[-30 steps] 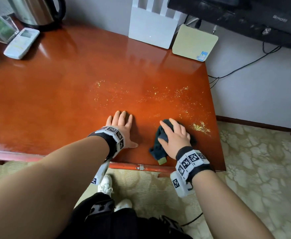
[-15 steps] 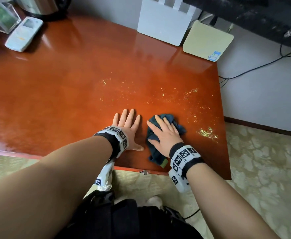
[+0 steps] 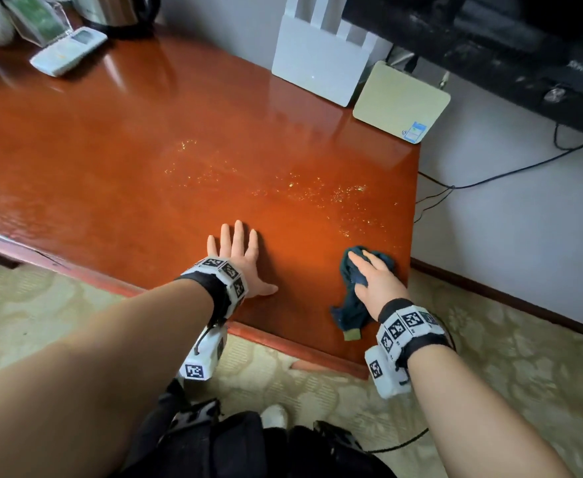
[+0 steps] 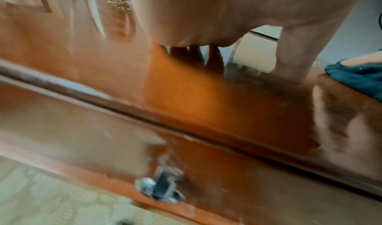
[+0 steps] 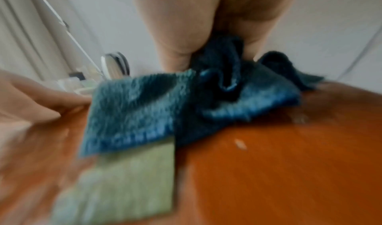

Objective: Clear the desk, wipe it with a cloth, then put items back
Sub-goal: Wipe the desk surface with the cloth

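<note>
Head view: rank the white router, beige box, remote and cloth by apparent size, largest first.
1. White router
2. Beige box
3. Remote and cloth: look alike, cloth partly hidden under the right hand.

- Cloth (image 3: 352, 312): middle hidden under my right hand (image 3: 379, 284); right wrist view too blurred to show weave or the green tag's print.
- Left wrist view: my left hand (image 4: 227, 12) cut off by top edge, fingertips lost in shadow; metal fitting (image 4: 160, 187) on desk (image 3: 145, 150) front smeared, can't tell what it is.
- Kettle (image 3: 117, 8), far left: top cut off.
- Remote (image 3: 67, 51): buttons too small to read.
- Label on beige box (image 3: 414, 131), far right: unreadable.
</note>
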Demonstrator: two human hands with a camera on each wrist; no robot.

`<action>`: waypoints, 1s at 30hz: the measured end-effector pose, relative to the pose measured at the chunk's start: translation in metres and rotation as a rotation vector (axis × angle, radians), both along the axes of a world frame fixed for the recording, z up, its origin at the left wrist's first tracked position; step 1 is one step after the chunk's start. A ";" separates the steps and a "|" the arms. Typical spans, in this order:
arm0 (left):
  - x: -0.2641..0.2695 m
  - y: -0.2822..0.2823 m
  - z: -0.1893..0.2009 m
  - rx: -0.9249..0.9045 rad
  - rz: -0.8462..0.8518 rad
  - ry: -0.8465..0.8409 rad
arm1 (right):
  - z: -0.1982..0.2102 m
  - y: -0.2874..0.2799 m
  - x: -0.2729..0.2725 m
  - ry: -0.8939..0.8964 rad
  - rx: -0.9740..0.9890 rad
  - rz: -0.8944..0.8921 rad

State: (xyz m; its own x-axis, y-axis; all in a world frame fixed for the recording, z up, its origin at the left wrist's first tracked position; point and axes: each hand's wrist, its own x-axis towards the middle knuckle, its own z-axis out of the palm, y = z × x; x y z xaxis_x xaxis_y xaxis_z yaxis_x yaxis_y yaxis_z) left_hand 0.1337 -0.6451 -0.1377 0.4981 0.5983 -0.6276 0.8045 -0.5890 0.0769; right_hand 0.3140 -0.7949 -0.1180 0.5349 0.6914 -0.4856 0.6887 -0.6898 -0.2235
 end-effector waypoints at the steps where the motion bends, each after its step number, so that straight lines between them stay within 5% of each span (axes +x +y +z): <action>1: 0.003 -0.010 -0.002 0.003 0.020 -0.001 | 0.002 0.004 0.001 0.005 0.039 0.027; 6: 0.010 -0.033 -0.007 0.026 0.078 0.004 | -0.004 0.034 -0.025 0.028 0.114 0.363; 9: 0.012 -0.033 -0.009 0.024 0.090 0.027 | -0.019 0.026 -0.022 -0.041 0.078 0.397; 20: 0.017 -0.031 -0.007 -0.001 0.108 0.074 | -0.004 -0.064 0.087 -0.062 0.092 -0.270; 24: 0.019 -0.030 -0.005 -0.012 0.103 0.102 | 0.019 -0.077 0.105 -0.041 0.329 -0.457; 26: 0.020 -0.029 -0.005 -0.010 0.101 0.113 | 0.031 -0.070 0.102 0.049 0.524 -0.538; 30: 0.020 -0.028 -0.005 -0.017 0.101 0.117 | 0.043 -0.041 0.075 0.509 0.767 -0.648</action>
